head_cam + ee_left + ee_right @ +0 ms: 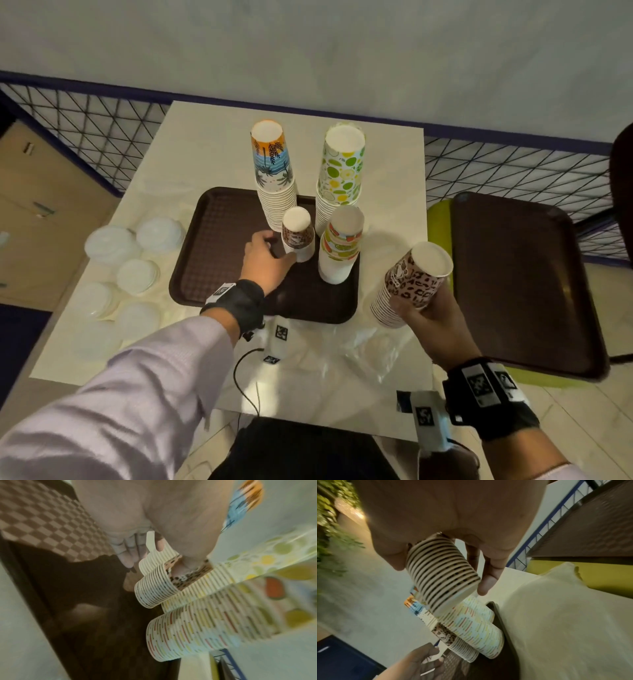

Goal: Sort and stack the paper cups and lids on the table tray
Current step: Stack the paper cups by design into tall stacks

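A brown tray (209, 246) lies on the white table. Upside-down cup stacks stand on it: a tall palm-print stack (274, 171), a tall lime-print stack (340, 171), a shorter fruit-print stack (339, 250) and a short leopard-print stack (297, 236). My left hand (274, 251) grips the short leopard stack (154, 589) low down, thumb on its print and fingers behind. My right hand (428, 318) holds a second leopard-print stack (411, 284), tilted in the air over the table's right edge. Thumb and fingers wrap that ribbed stack (447, 582) in the right wrist view.
Several white lids (137, 274) lie in loose piles on the table left of the tray. Clear plastic wrap (363, 346) lies on the table near me. A second brown tray (520, 284) rests on a green seat at the right. A wire-mesh fence (102, 123) runs behind the table.
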Demonstrator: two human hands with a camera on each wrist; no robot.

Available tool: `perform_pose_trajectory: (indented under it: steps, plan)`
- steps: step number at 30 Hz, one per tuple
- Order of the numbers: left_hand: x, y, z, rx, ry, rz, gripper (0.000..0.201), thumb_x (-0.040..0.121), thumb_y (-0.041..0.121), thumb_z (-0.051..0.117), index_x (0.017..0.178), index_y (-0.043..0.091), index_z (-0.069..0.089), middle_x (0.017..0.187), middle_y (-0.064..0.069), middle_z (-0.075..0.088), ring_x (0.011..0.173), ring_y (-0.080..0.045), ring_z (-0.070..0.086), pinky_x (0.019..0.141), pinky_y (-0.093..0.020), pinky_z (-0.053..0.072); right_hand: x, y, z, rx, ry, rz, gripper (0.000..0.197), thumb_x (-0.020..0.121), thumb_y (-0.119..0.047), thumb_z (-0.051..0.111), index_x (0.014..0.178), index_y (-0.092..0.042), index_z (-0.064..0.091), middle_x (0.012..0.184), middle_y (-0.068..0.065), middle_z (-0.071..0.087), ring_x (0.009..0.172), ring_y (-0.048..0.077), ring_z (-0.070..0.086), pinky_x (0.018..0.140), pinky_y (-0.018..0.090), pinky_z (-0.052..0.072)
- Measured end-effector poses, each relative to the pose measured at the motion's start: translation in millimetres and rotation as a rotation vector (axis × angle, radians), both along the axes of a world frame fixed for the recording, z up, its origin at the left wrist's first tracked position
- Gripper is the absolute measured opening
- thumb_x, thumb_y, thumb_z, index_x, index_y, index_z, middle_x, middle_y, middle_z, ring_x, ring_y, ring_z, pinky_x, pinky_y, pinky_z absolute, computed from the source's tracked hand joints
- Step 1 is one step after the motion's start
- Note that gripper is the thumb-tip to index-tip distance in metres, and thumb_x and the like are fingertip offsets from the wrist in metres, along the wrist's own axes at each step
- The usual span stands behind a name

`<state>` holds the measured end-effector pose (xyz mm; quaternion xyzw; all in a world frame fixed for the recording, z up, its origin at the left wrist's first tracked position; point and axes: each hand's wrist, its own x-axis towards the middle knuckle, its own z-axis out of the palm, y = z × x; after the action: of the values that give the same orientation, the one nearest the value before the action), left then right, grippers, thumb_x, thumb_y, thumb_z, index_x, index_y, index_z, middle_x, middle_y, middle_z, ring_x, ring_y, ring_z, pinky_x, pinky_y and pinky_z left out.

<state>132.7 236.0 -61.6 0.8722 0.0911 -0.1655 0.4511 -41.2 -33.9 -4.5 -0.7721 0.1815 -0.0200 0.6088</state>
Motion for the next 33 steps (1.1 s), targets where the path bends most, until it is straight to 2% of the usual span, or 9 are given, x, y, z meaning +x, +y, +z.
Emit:
perform_pose_trajectory:
  steps: [2, 4, 6, 11, 16, 21, 26, 29, 33]
  plan:
    - [-10, 8, 20, -0.044, -0.074, 0.057, 0.056, 0.082, 0.026, 0.08, 0.128, 0.02, 0.049, 0.126, -0.009, 0.051, 0.107, -0.021, 0.059, 0.102, -0.036, 0.053, 1, 7, 16, 0.037, -0.051, 0.003, 0.065, 0.075, -0.035, 0.082, 0.132, -0.029, 0.052, 0.116, -0.016, 0.071, 0.109, 0.004, 0.067, 0.087, 0.023, 0.054]
    - [-24, 14, 46, -0.109, -0.145, 0.05, 0.044, 0.089, 0.012, 0.074, 0.127, 0.014, 0.052, 0.12, -0.01, 0.054, 0.087, -0.011, 0.057, 0.08, -0.012, 0.052, 2, 16, 34, 0.061, -0.114, 0.019, 0.06, 0.074, -0.036, 0.079, 0.128, -0.033, 0.052, 0.114, -0.019, 0.071, 0.11, 0.003, 0.067, 0.083, 0.017, 0.053]
    - [-39, 19, 76, -0.269, -0.147, -0.042, 0.034, 0.095, 0.007, 0.067, 0.125, 0.012, 0.053, 0.109, -0.012, 0.059, 0.079, -0.006, 0.06, 0.067, -0.011, 0.049, 4, 28, 50, 0.057, -0.165, 0.064, 0.066, 0.073, -0.043, 0.078, 0.132, -0.029, 0.051, 0.117, -0.017, 0.07, 0.112, 0.005, 0.066, 0.085, 0.018, 0.054]
    - [-72, 20, 137, -0.575, -0.026, -0.377, 0.048, 0.087, 0.032, 0.07, 0.132, 0.022, 0.056, 0.119, -0.018, 0.06, 0.096, -0.016, 0.066, 0.078, -0.029, 0.057, 20, 66, 80, -0.044, -0.189, 0.239, 0.062, 0.078, -0.048, 0.078, 0.13, -0.034, 0.048, 0.117, -0.015, 0.07, 0.108, 0.002, 0.067, 0.085, 0.02, 0.055]
    - [-82, 13, 154, -0.542, -0.014, -0.421, 0.07, 0.08, 0.043, 0.081, 0.142, 0.04, 0.05, 0.136, 0.005, 0.065, 0.119, -0.024, 0.067, 0.095, -0.047, 0.06, 43, 97, 90, -0.205, -0.202, 0.308, 0.066, 0.074, -0.039, 0.083, 0.131, -0.034, 0.051, 0.118, -0.017, 0.065, 0.107, -0.001, 0.061, 0.09, 0.025, 0.054]
    - [-73, 19, 151, -0.467, -0.014, -0.269, 0.079, 0.074, 0.048, 0.086, 0.142, 0.024, 0.054, 0.129, 0.003, 0.072, 0.119, -0.016, 0.069, 0.095, -0.039, 0.06, 64, 117, 95, -0.34, -0.202, 0.404, 0.061, 0.066, -0.045, 0.079, 0.12, -0.027, 0.057, 0.108, -0.008, 0.064, 0.102, 0.013, 0.061, 0.089, 0.038, 0.055]
    - [-65, 19, 162, -0.517, -0.039, -0.204, 0.051, 0.093, 0.004, 0.071, 0.14, 0.015, 0.052, 0.122, 0.0, 0.074, 0.105, -0.006, 0.072, 0.078, -0.015, 0.056, 74, 130, 84, -0.243, -0.235, 0.455, 0.08, 0.068, -0.041, 0.079, 0.139, -0.024, 0.045, 0.122, -0.007, 0.063, 0.115, 0.014, 0.06, 0.097, 0.039, 0.053]
    - [-52, 23, 164, -0.546, -0.067, -0.168, 0.052, 0.092, 0.0, 0.071, 0.14, 0.012, 0.052, 0.122, -0.002, 0.074, 0.108, -0.011, 0.073, 0.079, -0.019, 0.058, 72, 125, 84, -0.19, -0.242, 0.443, 0.082, 0.081, -0.034, 0.074, 0.152, -0.024, 0.034, 0.139, -0.008, 0.058, 0.125, 0.007, 0.057, 0.103, 0.033, 0.052]
    - [-34, 24, 162, -0.502, -0.166, -0.104, 0.058, 0.091, 0.01, 0.076, 0.143, 0.017, 0.051, 0.127, 0.002, 0.072, 0.114, -0.008, 0.069, 0.084, -0.015, 0.056, 66, 111, 84, -0.243, -0.31, 0.262, 0.057, 0.089, -0.022, 0.072, 0.142, -0.017, 0.052, 0.124, -0.003, 0.064, 0.1, 0.005, 0.064, 0.08, 0.017, 0.056]
